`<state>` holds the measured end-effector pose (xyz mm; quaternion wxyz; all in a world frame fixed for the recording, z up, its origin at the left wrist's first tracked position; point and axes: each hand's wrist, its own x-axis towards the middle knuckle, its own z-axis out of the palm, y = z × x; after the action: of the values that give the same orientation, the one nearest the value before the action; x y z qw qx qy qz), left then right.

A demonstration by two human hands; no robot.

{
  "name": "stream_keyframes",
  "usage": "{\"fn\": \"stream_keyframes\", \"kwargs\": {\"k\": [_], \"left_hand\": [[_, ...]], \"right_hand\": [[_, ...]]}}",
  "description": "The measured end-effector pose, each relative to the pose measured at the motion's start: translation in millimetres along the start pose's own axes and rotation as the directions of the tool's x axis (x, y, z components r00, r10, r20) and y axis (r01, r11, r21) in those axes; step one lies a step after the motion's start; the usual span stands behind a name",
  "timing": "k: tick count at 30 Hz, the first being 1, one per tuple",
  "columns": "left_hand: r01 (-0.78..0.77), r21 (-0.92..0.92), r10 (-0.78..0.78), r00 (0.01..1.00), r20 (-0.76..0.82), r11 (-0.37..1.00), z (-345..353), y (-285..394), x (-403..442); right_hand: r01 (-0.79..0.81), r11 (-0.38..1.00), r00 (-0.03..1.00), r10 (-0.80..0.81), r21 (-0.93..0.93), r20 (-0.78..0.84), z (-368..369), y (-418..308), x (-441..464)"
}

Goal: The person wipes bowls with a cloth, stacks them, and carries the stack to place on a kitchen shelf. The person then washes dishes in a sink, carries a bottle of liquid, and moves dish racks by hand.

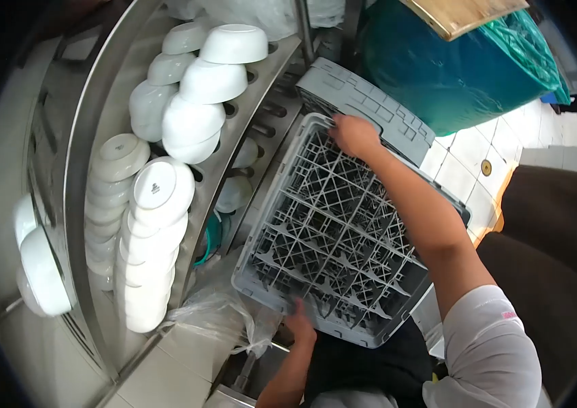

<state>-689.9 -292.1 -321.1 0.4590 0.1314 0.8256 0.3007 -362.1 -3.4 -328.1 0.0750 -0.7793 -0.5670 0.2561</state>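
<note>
A grey plastic dish rack (343,224) with a lattice of dividers is tilted in front of my body. My right hand (356,136) grips its far rim, fingers curled over the edge. At the near side, my left hand (298,323) is at the rim, blurred, with its fingers hard to make out. No dishes show in the rack. Another grey rack (370,109) stands just beyond it.
Metal shelving (244,146) on the left holds stacked white bowls (203,81) and stacked white dishes (156,238). Clear plastic (234,313) hangs at its lower edge. A green-lined bin (438,68) with a wooden board (465,13) stands at the back right.
</note>
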Motion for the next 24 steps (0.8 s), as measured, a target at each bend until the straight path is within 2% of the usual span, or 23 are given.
{"fn": "stream_keyframes", "kwargs": {"k": [2,3,4,6,9,11,15,17,19,20,22,24], "left_hand": [[0.143,-0.027,-0.143,0.99,0.012,0.989,1.0,4.8,-2.3],[0.208,-0.044,-0.207,0.978,0.023,0.977,-2.0,2.4,-1.1],[0.163,0.045,-0.165,0.986,0.028,0.986,-9.4,-13.5,9.0],[0.07,0.226,-0.08,0.996,0.035,0.972,-19.5,-50.2,32.6],[-0.128,0.24,0.155,0.983,-0.095,0.962,-8.6,-36.9,14.6],[-0.157,0.241,0.193,0.973,-0.131,0.958,-1.3,-19.0,4.4],[-0.348,0.17,0.365,0.927,-0.083,0.922,-1.2,-8.7,-1.1],[-0.227,0.18,0.245,0.966,-0.084,0.957,-15.9,-25.9,25.7],[-0.38,0.386,0.455,0.883,-0.12,0.84,2.2,19.9,-9.2],[-0.433,0.486,0.557,0.819,-0.139,0.759,-10.8,0.5,26.4],[-0.455,0.689,0.737,0.654,-0.172,0.564,-34.6,-36.7,95.3],[-0.462,0.686,0.679,0.732,-0.063,0.562,-18.1,5.7,54.5]], "right_hand": [[0.014,0.998,0.999,-0.016,0.063,0.03,-8.4,13.0,-13.8],[-0.025,0.998,0.994,0.018,0.065,0.104,-17.0,21.6,-24.2],[-0.063,0.996,0.984,0.051,0.066,0.172,-25.3,31.8,-38.0],[-0.027,0.998,0.988,0.016,0.065,0.152,-10.0,77.3,-58.0],[-0.054,0.996,0.976,0.037,0.073,0.214,-17.2,93.0,-76.0],[-0.063,0.998,0.975,0.057,0.021,0.213,-14.9,92.1,-70.5],[-0.055,0.996,0.991,0.046,0.072,0.125,-15.8,94.9,-80.3],[-0.049,0.991,0.996,0.04,0.122,0.075,-14.4,99.9,-88.0],[-0.084,0.983,0.994,0.071,0.161,0.089,-13.2,97.5,-90.7],[-0.119,0.976,0.988,0.098,0.181,0.124,-12.3,95.8,-92.0],[-0.102,0.968,0.994,0.093,0.228,0.048,-1.3,94.6,-97.8],[-0.118,0.948,0.992,0.097,0.296,0.085,14.8,101.8,-100.2]]}}
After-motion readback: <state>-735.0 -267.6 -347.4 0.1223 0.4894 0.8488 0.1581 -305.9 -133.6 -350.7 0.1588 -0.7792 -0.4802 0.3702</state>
